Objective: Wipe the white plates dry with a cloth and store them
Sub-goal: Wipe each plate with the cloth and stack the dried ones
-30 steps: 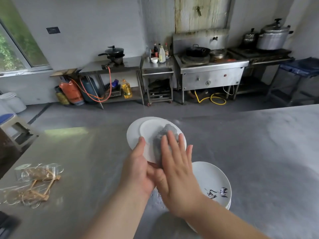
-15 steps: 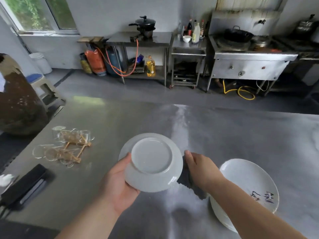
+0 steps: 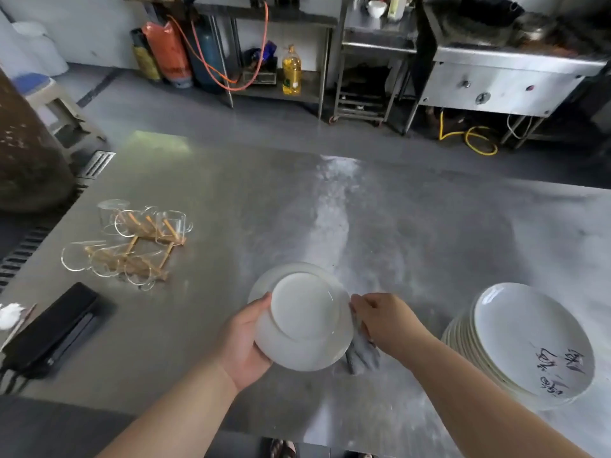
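My left hand [image 3: 246, 342] grips the left rim of a white plate [image 3: 305, 317], held above the steel table with its underside facing me. A second white plate edge [image 3: 264, 279] shows just behind it. My right hand [image 3: 385, 320] pinches a grey cloth [image 3: 362, 352] at the plate's right rim; the cloth hangs down below the fingers. A stack of several white plates [image 3: 522, 342] with dark writing on the top one sits on the table to the right.
The steel table [image 3: 396, 226] spreads ahead. Glass cups on a wooden rack [image 3: 132, 249] lie at the left, with a black flat case [image 3: 53, 328] nearer the front left edge. Beyond the table stand gas cylinders, an oil bottle [image 3: 291, 71] and a stove [image 3: 506, 77].
The right hand stopped wiping the plate's underside and slid off to its right rim with the cloth. The plate came lower and closer to me. The camera tilted down and left.
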### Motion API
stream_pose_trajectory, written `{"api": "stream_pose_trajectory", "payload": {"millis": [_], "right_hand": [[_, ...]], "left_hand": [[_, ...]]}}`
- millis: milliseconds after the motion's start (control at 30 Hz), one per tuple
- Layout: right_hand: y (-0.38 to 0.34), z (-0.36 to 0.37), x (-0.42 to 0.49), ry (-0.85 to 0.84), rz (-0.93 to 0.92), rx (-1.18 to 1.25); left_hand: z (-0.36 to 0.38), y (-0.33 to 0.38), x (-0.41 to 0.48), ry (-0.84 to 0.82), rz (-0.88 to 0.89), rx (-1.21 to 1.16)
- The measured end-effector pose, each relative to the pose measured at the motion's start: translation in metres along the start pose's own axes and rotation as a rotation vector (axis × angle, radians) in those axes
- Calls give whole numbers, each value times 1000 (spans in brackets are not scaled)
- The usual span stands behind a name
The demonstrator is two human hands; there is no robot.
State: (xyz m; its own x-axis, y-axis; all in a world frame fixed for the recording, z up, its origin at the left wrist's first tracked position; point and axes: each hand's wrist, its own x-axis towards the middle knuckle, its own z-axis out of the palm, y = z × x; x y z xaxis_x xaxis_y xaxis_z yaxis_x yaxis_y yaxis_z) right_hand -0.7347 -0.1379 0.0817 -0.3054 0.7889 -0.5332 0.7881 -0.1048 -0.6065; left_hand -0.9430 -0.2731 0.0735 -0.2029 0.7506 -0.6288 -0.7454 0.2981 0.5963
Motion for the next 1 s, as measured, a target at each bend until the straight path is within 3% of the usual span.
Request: {"api": "stream_pose_trajectory", "payload": {"millis": [167,367,500,633,833,1000], "right_hand": [[28,-16,-15,17,71,127],[71,-66,-34,117,131,311],[99,-110,-47,202,120,402],[128,-161,-56,249,131,470],[174,-231,-65,368,-44,329],[195,-271,-60,369,-143,421]], "left_hand": [[22,-6,22,-7,-53,206],[82,-12,38,-15,195,1054],[134,-15,41,-104,247,1267],[191,-30,42,-135,306,1306],[260,-65,45,-77,282,1263],[301,-90,47,-13,219,922]]}}
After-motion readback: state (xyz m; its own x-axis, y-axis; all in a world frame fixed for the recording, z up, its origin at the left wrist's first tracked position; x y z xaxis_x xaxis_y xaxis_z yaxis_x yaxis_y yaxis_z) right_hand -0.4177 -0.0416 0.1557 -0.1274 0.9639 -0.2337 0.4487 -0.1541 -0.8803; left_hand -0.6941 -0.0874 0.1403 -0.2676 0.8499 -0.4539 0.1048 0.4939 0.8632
